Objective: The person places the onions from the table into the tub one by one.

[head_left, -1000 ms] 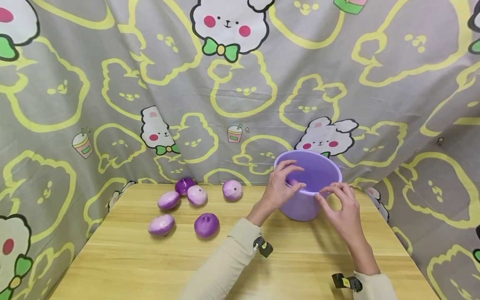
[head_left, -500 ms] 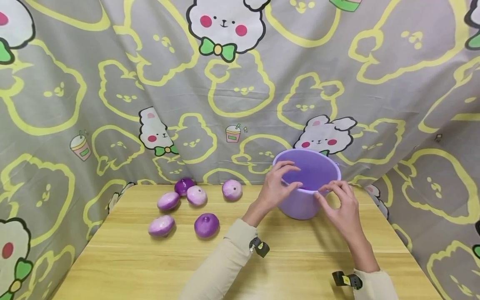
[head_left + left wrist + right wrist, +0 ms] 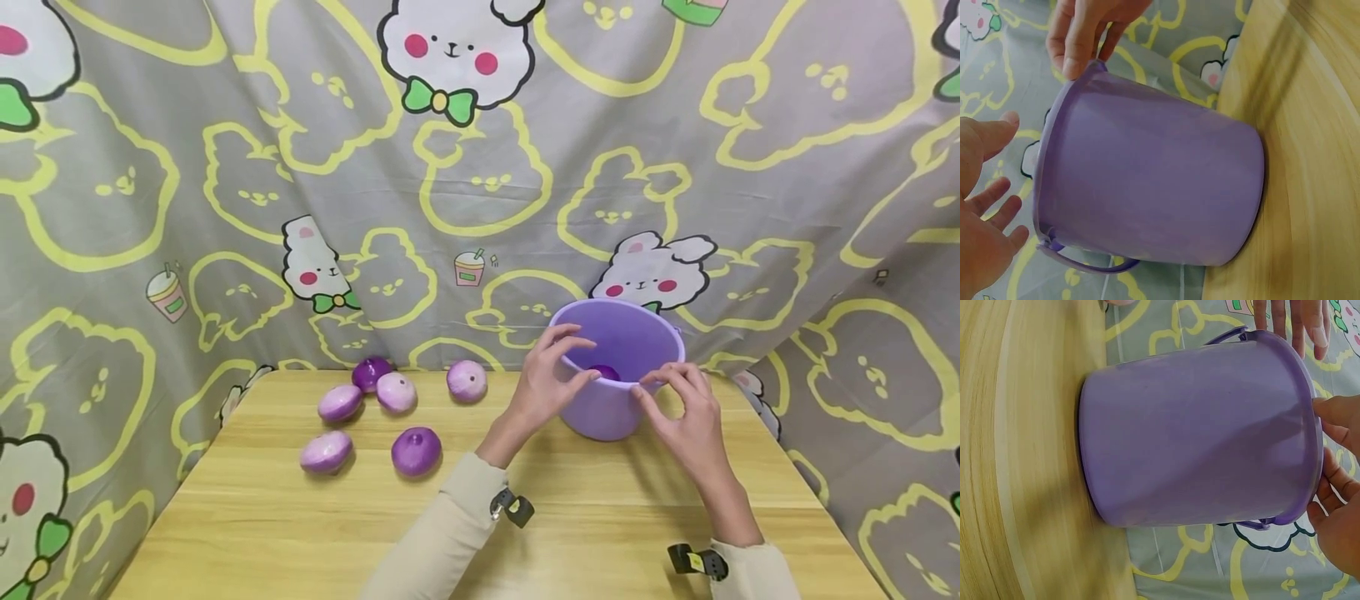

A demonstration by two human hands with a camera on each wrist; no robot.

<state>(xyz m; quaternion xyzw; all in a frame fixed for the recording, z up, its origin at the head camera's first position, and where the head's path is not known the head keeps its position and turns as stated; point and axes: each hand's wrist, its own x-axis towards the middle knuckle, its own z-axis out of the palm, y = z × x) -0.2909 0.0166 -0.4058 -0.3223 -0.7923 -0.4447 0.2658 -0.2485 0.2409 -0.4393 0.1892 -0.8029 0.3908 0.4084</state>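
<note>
A purple bucket [image 3: 600, 412] stands upright near the table's back edge, its handle hanging down in the left wrist view. With thumb and fingers, my right hand [image 3: 688, 417] pinches the bucket's near right rim. Over the left side of the rim is my left hand [image 3: 546, 375], fingers spread and relaxed, holding nothing; in the left wrist view its palm and fingers [image 3: 1007, 212] show beside the bucket mouth. Inside the bucket lies a dark purple onion [image 3: 603, 372], partly hidden by the near rim.
Several onions lie on the wooden table [image 3: 315, 525] to the left: a dark purple onion [image 3: 416, 452] in front, a pale onion [image 3: 467, 381] nearest the bucket, and others grouped further left. A patterned grey curtain [image 3: 487, 208] hangs right behind the table.
A second ago a purple onion showed beside my left fingers within the bucket; now an onion lies inside, clear of them. My left hand has drawn back slightly left. The right hand stays on the rim.
</note>
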